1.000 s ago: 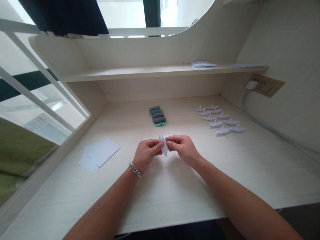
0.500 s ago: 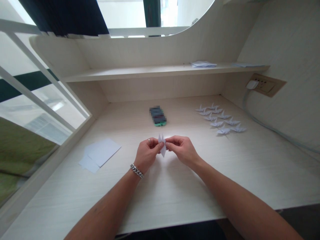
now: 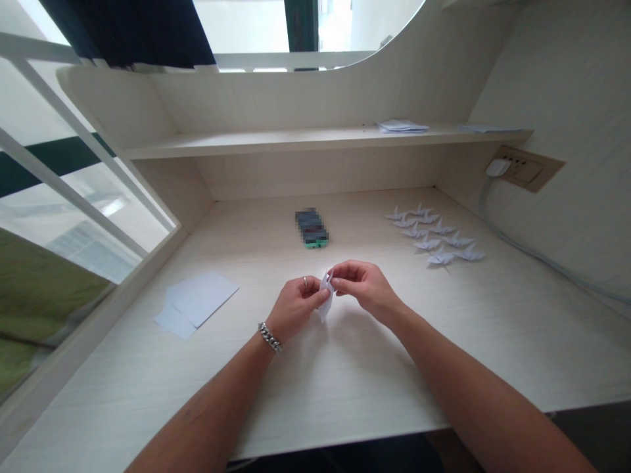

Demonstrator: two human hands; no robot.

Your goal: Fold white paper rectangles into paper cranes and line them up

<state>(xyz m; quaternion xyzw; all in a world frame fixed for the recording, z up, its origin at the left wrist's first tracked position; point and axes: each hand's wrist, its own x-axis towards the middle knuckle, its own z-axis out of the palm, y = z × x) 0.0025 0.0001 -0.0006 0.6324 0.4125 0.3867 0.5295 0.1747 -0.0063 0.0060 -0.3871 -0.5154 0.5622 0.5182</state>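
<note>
A small piece of folded white paper (image 3: 324,303) is held upright just above the desk, between my two hands. My left hand (image 3: 297,303) pinches its lower body from the left, thumb lying across the front. At the paper's upper right, the fingertips of my right hand (image 3: 362,286) close on one pointed flap. The fingers partly hide the folds. To the right, several finished paper cranes (image 3: 434,236) stand in rows. Flat white paper sheets (image 3: 207,299) overlap on the desk at the left.
A dark pixelated object with a green end (image 3: 312,228) lies beyond my hands. Papers (image 3: 401,126) rest on the shelf (image 3: 276,141) at the back. A cable (image 3: 522,246) runs from the wall socket (image 3: 530,168) along the right side of the desk (image 3: 384,401).
My right hand has shifted from the paper's side to its upper tip. My left hand has moved slightly right and down, and the folded paper has turned with it.
</note>
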